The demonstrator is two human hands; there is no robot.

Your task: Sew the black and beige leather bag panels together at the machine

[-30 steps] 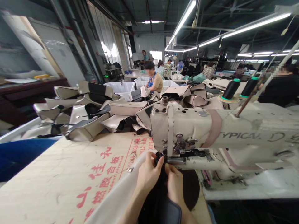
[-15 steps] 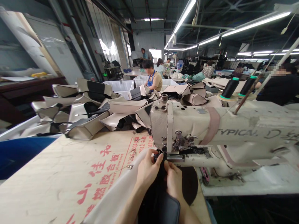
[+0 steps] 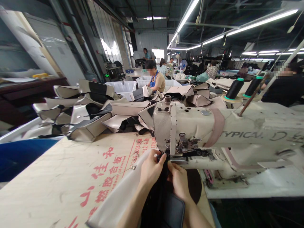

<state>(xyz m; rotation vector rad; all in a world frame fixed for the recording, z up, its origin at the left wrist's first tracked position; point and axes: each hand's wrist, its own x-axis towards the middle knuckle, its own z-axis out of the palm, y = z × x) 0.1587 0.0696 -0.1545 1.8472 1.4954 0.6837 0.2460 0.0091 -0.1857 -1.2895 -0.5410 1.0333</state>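
Both my hands are at the needle end of a cream sewing machine. My left hand pinches a black fabric piece right under the presser foot, fingers closed on its edge. My right hand grips the same black piece just to the right, fingers curled. A beige panel joined to the black piece runs down to the left over the plywood table. The needle itself is hidden behind my fingers.
A heap of beige and black sewn covers lies behind the table. Two black thread cones stand behind the machine. A blue bin is at left. Other people sit at benches further back, one in a blue apron.
My hands have stayed at the presser foot and crept slightly forward with the black piece; the view shifted a little.
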